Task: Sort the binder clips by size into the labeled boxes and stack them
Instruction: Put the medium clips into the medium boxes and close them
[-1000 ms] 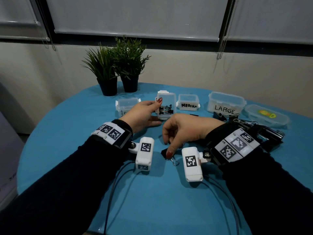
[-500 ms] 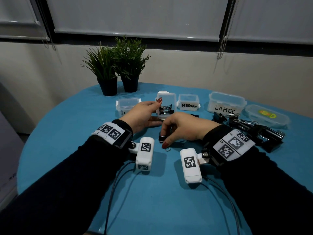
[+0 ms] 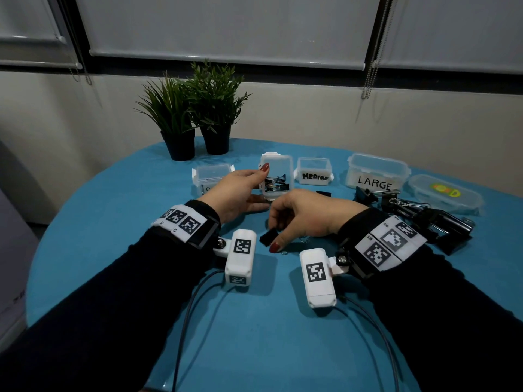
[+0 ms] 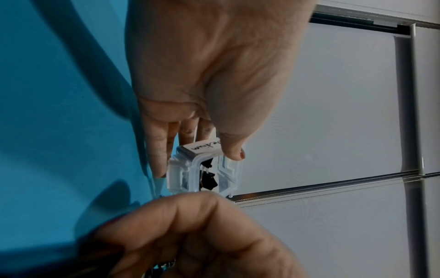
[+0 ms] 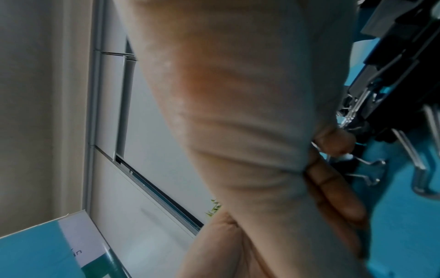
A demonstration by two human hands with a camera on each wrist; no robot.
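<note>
Clip [image 3: 269, 237] now off the table [image 3: 113, 250] — pinched in right hand [image 3: 305, 219] fingers [image 3: 276, 246], carried up toward the tilted box [image 3: 278, 168] from where it was grabbed a second ago. Drop-in looks next. Left hand [image 3: 237, 193] grips that box, thumb on top; several clips already inside. Medium box [image 3: 314, 172] contents unclear, large box [image 3: 377, 174] lidded. Big clips [image 3: 418, 215] piled unsorted at right.

We seem to be in an office or meeting room, though little of it shows. A round blue table [image 3: 119, 222] stands close to a pale wall. Behind the table, white roller blinds [image 3: 226, 26] with bead chains cover dark-framed windows. Two small potted plants [image 3: 195, 114] stand at the table's far edge.
</note>
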